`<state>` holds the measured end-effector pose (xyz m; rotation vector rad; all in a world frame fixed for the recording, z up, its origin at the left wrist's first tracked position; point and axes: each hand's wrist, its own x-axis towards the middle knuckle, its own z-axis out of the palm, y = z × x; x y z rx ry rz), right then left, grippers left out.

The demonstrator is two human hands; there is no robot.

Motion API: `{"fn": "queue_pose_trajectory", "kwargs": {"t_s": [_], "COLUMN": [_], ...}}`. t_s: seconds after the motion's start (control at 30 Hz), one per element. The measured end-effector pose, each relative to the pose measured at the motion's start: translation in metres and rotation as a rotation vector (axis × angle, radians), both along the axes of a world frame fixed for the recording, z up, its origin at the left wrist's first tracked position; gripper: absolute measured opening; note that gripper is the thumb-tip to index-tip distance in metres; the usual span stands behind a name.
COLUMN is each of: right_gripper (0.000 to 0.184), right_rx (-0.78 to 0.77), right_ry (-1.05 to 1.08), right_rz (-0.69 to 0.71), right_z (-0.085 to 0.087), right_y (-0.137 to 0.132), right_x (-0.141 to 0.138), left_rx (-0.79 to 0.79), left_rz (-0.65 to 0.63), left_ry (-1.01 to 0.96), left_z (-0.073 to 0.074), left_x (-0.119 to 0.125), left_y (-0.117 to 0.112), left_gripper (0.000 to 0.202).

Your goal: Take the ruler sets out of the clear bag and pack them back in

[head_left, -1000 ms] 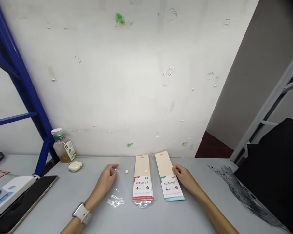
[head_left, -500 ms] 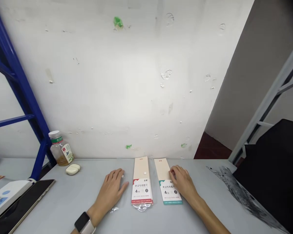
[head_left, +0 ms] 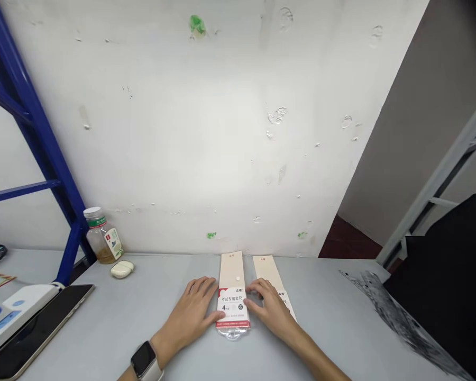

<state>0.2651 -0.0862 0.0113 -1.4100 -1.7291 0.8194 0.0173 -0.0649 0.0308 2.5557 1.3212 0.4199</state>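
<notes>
A ruler-set packet with a red-trimmed label (head_left: 232, 307) lies flat on the desk, its clear plastic hanging end toward me. My left hand (head_left: 194, 312) rests at its left side, open, with the thumb reaching the label's lower left edge. On the other side, my right hand (head_left: 275, 309) is open, with fingertips and thumb at the packet's right edge. Beneath and beside the right hand lies a second ruler-set packet (head_left: 267, 267); its lower part is mostly covered by that hand. A smartwatch (head_left: 143, 359) is on my left wrist.
At the back left stand a clear jar (head_left: 104, 238) and a small cream case (head_left: 122, 269). A phone (head_left: 37, 328) leans by a white power strip (head_left: 19, 304) on the left. Black material (head_left: 448, 280) is at the right. The white wall (head_left: 230, 132) closes off the back.
My right hand has moved left from the second packet to the red-labelled packet's edge. My left hand has moved right and now touches that packet. The view has shifted slightly.
</notes>
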Motion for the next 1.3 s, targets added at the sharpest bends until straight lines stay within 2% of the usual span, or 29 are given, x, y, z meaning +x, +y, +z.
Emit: {"fn": "queue_pose_trajectory", "kwargs": {"t_s": [0.23, 0.33, 0.4, 0.5, 0.6, 0.73, 0.93, 1.2, 1.3], "right_gripper": [0.016, 0.017, 0.019, 0.023, 0.034, 0.038, 0.039, 0.036, 0.036], "right_rx": [-0.130, -0.139, -0.122, -0.119, -0.129, -0.129, -0.159, -0.141, -0.137], "right_ry": [0.094, 0.152, 0.173, 0.181, 0.213, 0.279, 0.345, 0.320, 0.318], "right_rz": [-0.043, -0.026, 0.007, 0.064, 0.073, 0.089, 0.133, 0.043, 0.066], "right_z": [0.000, 0.005, 0.009, 0.015, 0.016, 0.015, 0.019, 0.017, 0.013], "right_y": [0.006, 0.006, 0.003, -0.001, -0.003, -0.004, -0.005, 0.001, 0.000], "right_x": [-0.003, 0.002, 0.005, 0.006, 0.006, 0.006, 0.008, 0.018, 0.013], "left_rx": [0.019, -0.039, -0.143, -0.437, -0.656, -0.734, -0.767, -0.714, -0.697], "left_rz": [0.016, 0.052, 0.070, 0.069, 0.043, 0.018, 0.025, 0.073, 0.041], "left_ry": [0.003, -0.178, -0.394, -0.734, -0.918, -0.985, -1.007, -1.009, -1.028], "left_z": [-0.006, -0.002, 0.001, 0.004, 0.002, 0.002, 0.005, 0.009, 0.010], "left_x": [-0.002, -0.001, 0.003, 0.009, 0.014, 0.018, 0.018, 0.008, 0.009], "left_y": [0.002, 0.003, 0.003, 0.005, 0.005, 0.003, 0.002, 0.005, 0.002], "left_gripper": [0.061, 0.047, 0.036, 0.033, 0.034, 0.036, 0.035, 0.031, 0.050]}}
